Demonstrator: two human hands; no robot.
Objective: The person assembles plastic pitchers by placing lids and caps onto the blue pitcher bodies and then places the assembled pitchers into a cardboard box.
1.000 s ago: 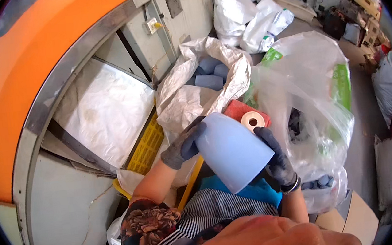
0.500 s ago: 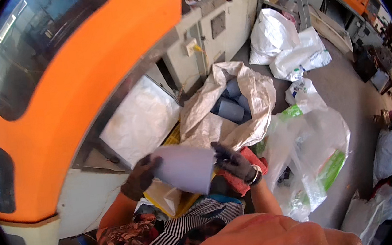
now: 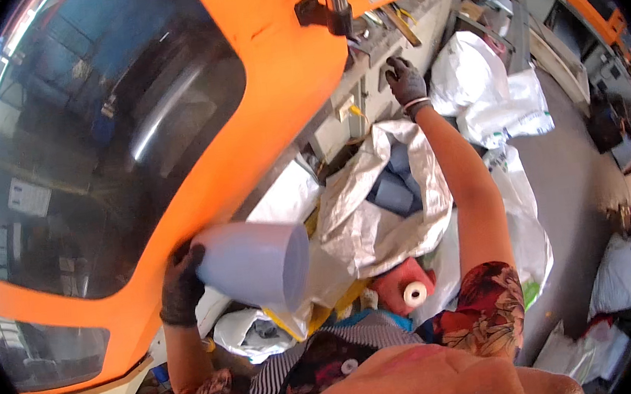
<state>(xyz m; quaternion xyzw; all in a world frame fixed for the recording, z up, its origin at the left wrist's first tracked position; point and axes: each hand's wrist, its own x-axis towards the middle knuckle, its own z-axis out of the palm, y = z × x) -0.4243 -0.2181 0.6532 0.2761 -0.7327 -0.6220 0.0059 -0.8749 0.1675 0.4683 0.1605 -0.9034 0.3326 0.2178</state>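
Note:
In my gloved left hand (image 3: pixel 180 284) is a blue-grey plastic tub (image 3: pixel 242 266), lying on its side in the air with its wide end facing right. The fingers grip its narrow end. My right hand (image 3: pixel 406 83), gloved too and with a white bracelet at the wrist, is stretched far forward beside the machine's cluttered ledge (image 3: pixel 375 38). Its fingers are apart and nothing shows in them. Below that forearm stands a pale woven sack (image 3: pixel 347 213) holding several similar blue tubs (image 3: pixel 393 192).
The orange machine (image 3: pixel 273 72) with dark windows fills the left. A wooden-handled tool (image 3: pixel 402 26) lies on the ledge. A red padded thing (image 3: pixel 394 287) bears a white spool (image 3: pixel 414 294) near my lap. White sacks (image 3: pixel 469 72) and clear plastic bags (image 3: pixel 530 241) stand on the right.
My right hand has let go of the tub and reached forward to the ledge. The left has carried the tub leftward toward the machine. The view has shifted left, showing more machine.

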